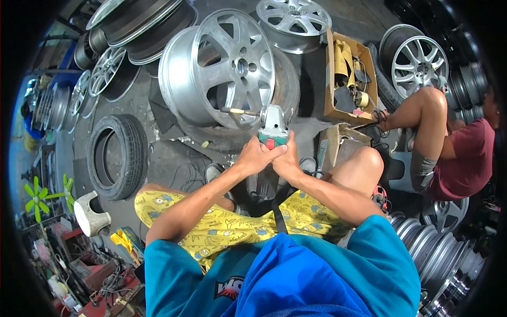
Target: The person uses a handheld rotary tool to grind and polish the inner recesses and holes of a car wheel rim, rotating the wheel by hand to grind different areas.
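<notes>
A grey-headed angle grinder is gripped by both hands in front of the seated person's lap, the left hand and the right hand being wrapped side by side around its green body. A slender rod is pointed leftward from the grinder's head, across the near edge of a silver alloy wheel; whether the two are touching cannot be told. The wheel is propped at a tilt, just beyond the grinder, on a tyre laid flat. The dark grey floor is scuffed and stained, and is strewn with workshop goods. To the left, another tyre is seen lying near a white plastic stool and a bright green fan. More alloy wheels are piled at the far left, while silver wheel rims are stacked at the near right. To the far right, an open cardboard box is filled with tools and cords, and beyond it a co-worker in a maroon shirt is seated low.
</notes>
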### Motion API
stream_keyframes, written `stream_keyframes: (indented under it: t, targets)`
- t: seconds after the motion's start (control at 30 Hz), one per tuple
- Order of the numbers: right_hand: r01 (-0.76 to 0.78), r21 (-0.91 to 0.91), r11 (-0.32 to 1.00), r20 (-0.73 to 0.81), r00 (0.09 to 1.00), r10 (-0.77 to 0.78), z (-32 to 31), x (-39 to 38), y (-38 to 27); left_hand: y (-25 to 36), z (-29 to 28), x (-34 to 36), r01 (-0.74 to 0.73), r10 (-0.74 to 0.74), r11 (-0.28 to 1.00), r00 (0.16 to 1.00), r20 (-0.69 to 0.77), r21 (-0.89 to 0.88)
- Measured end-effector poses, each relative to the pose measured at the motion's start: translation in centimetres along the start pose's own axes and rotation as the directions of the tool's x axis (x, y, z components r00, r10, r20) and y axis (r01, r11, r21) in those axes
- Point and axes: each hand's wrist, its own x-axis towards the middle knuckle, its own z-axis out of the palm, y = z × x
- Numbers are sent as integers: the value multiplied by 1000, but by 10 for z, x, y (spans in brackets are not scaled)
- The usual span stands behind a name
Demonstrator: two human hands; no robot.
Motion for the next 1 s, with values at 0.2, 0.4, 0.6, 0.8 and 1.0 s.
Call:
stream_keyframes:
  t: [0.2,0.4,0.6,0.8,1.0]
  targets:
    - [-36,10,999,-9,999,36,12,-7,8,-25,3,-5,35,-10,991,982,-188,130]
    - [-9,-22,1000,-23,1000,9,23,12,25,-9,-16,-1,36,-28,996,994,-102,83]
    - [-2,55,999,-19,1000,3,20,6,19,-24,-11,1,44,-32,992,994,-100,116]
    - [10,15,1000,10,1000,-10,-4,-2,30,-17,16,-4,205,-169,955,970,-177,212]
    - [-1,100,995,-12,1000,2,-8,12,35,-19,16,14,79,-54,980,989,-136,184]
